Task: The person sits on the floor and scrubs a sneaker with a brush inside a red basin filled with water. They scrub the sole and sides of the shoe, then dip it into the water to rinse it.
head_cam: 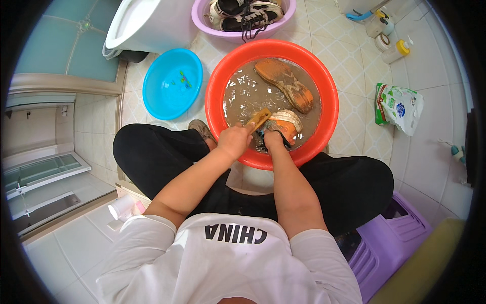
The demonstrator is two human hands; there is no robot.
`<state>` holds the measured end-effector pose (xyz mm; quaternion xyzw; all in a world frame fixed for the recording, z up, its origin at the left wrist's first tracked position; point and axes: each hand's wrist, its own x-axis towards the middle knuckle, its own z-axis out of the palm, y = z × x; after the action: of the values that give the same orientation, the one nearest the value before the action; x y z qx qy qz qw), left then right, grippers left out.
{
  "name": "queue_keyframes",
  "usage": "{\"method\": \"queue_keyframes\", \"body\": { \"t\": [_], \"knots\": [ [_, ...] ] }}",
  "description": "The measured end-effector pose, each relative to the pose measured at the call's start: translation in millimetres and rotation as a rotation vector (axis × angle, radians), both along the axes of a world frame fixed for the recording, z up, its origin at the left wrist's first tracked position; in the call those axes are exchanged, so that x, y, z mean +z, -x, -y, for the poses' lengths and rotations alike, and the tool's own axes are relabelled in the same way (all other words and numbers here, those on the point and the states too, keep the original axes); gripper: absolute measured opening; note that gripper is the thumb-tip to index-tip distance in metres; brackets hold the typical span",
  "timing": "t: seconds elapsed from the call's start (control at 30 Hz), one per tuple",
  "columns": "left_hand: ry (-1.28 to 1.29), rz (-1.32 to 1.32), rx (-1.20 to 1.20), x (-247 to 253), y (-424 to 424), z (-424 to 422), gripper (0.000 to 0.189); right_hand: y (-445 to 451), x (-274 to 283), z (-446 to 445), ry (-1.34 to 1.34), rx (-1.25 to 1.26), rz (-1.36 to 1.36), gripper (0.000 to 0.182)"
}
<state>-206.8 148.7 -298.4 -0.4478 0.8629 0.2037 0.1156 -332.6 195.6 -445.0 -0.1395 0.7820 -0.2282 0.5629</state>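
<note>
A red plastic basin (329,102) of murky brown water stands between my knees. My left hand (232,141) grips a wooden brush (261,118), which reaches over the water against or close beside a shoe. Held by my right hand (273,139) is that shoe (285,127), orange with a pale edge and a dark part near my fingers. Its lower portion is hidden by the water and my hand. Farther back in the basin, a second shoe (284,84) floats or rests sole up, its orange and brown sole above the surface.
To the left sits a blue basin (150,91) with some shallow water. Beyond the red basin, a lilac basin (243,37) holds black and white sneakers (252,17). A green and white bag (398,106) and a pump bottle (396,52) line the right wall. A purple plastic stool (391,243) is beside me.
</note>
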Motion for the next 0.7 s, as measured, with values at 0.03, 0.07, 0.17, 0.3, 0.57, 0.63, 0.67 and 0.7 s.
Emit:
{"method": "queue_keyframes", "body": {
  "t": [0.03, 0.07, 0.17, 0.3, 0.57, 0.63, 0.67, 0.7],
  "knots": [
    [0.007, 0.019, 0.014, -4, -2, 1, 0.041, 0, 4, 0, -0.007, 0.063, -0.042, 0.05],
    [0.014, 0.037, 0.028, -10, -7, 4, 0.042, 0, 9, 0, -0.014, 0.126, -0.085, 0.051],
    [0.024, 0.037, 0.016, -3, 1, 3, 0.043, 0, 23, 1, -0.003, 0.162, -0.103, 0.054],
    [0.041, -0.019, -0.014, -4, -1, -2, 0.042, 1, 35, 3, -0.025, 0.207, -0.091, 0.053],
    [0.045, 0.013, -0.072, -1, 4, 0, 0.039, 1, 41, 3, -0.064, 0.181, -0.045, 0.053],
    [0.046, 0.038, -0.062, -2, 4, 0, 0.038, 1, 48, 1, -0.022, 0.158, -0.044, 0.053],
    [0.054, 0.071, -0.048, -8, 1, 4, 0.038, 0, 48, -2, -0.004, 0.168, -0.057, 0.053],
    [0.065, 0.103, -0.035, -11, 0, 8, 0.038, 1, 48, -1, 0.019, 0.174, -0.075, 0.054]
  ]
}}
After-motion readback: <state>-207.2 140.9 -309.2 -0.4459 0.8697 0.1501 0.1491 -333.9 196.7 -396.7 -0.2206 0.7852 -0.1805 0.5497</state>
